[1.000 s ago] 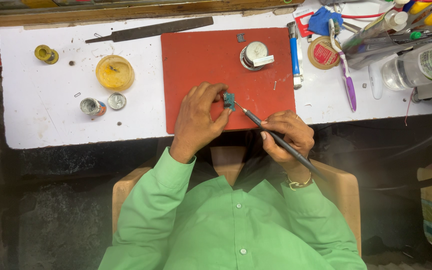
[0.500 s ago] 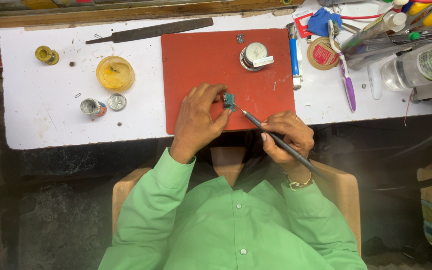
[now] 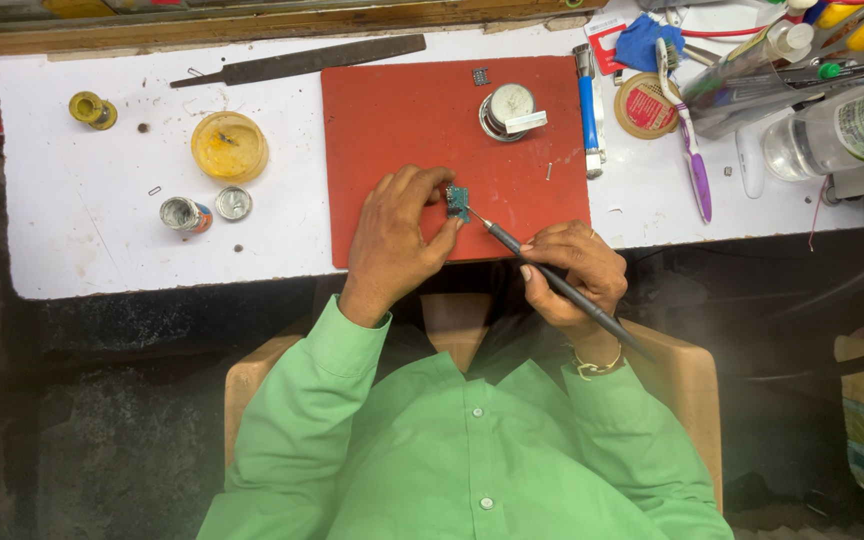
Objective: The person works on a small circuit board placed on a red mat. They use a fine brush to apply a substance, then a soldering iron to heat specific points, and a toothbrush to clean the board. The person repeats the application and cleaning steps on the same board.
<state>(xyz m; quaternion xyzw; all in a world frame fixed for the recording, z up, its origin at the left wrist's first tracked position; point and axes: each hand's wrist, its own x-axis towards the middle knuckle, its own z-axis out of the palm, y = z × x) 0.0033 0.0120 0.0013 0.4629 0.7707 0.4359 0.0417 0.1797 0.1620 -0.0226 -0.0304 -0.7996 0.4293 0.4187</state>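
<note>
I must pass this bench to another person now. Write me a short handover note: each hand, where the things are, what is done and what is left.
Left hand: pinches a small green circuit board on the red mat.
Right hand: holds a thin dark soldering iron like a pen, tip at the board's edge.
Nearby: round solder spool on the mat, yellow dish and two small tins on the white table.
Done: board positioned. Finished joints cannot be seen.
Left: the work at the tip.

We see a white bench [image 3: 82, 240] with stains and a chipped front edge. A wooden ledge [image 3: 252, 25] runs along its far side. Below, the floor [image 3: 102, 420] is dark. Light is bright and even.
</note>
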